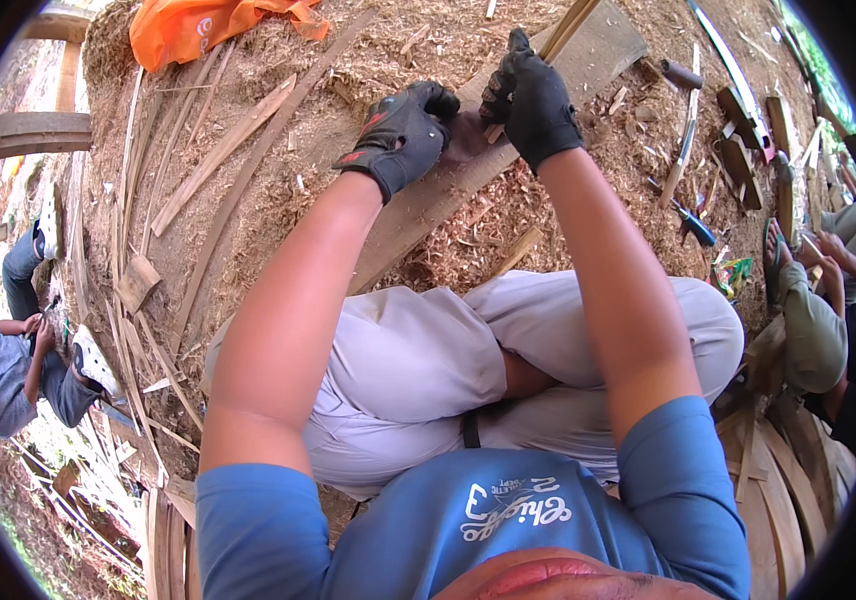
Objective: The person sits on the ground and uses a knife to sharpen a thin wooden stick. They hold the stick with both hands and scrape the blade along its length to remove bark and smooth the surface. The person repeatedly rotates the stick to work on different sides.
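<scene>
Both my hands wear black work gloves and work over a long flat board (428,210) lying slantwise on the ground. My right hand (536,105) is closed round thin wooden strips (570,28), its thumb pointing up along them. The strips stick out past its far side, and a short end shows below it. My left hand (400,138), just to the left, has its fingers curled in; whatever lies inside them is hidden. Between the hands lies a dull brownish-purple patch (466,138) on the board, too unclear to name.
Wood shavings cover the ground. Long strips (233,150) and an orange bag (183,30) lie left. To the right are a long curved blade (733,65), wooden blocks (741,170) and a blue-handled tool (695,225). People sit at far left (8,370) and right (816,320).
</scene>
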The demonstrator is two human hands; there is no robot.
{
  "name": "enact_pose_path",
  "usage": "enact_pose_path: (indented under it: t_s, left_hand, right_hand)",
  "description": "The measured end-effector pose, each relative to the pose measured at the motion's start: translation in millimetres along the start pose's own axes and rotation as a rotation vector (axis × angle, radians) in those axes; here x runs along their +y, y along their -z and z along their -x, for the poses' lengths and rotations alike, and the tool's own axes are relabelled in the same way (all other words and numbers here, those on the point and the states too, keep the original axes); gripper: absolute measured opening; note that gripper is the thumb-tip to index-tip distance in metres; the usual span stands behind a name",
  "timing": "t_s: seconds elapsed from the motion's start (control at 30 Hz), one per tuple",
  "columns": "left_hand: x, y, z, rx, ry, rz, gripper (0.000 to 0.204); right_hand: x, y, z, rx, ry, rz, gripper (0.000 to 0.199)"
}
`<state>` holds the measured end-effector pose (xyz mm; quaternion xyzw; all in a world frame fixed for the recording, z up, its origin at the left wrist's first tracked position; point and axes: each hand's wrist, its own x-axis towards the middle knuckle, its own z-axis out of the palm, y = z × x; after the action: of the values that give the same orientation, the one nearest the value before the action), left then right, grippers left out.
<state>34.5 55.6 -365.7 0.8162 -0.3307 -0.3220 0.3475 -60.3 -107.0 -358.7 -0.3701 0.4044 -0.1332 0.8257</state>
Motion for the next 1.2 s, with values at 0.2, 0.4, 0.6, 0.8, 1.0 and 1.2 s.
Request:
enact_pose_path:
  t_s: [0.2,0.4,0.6,0.8,1.0,1.2]
  left_hand:
    - [6,3,-2,0.061,-0.246,-0.205,0.042]
    - [-6,-4,-4,0.163,-0.341,-0.34,0.036]
    - [-2,1,-7,0.192,0.078,-0.143,0.038]
    - [41,16,24,-0.028,0.312,-0.284,0.058]
    - [40,-3,29,0.15,0.073,-0.212,0.046]
    - [6,-17,4,0.311,-0.206,-0.128,0.034]
  right_hand:
    - [5,2,-10,0.028,0.061,-0.034,0.041]
    - [12,-4,-12,0.031,0.17,-0.003,0.04]
    - [16,-3,-15,0.023,0.212,-0.014,0.054]
    - [11,-6,-9,-0.018,0.187,-0.009,0.047]
    - [10,3,-18,0.054,0.177,-0.118,0.047]
    - [9,1,-16,-0.003,0.216,-0.105,0.044]
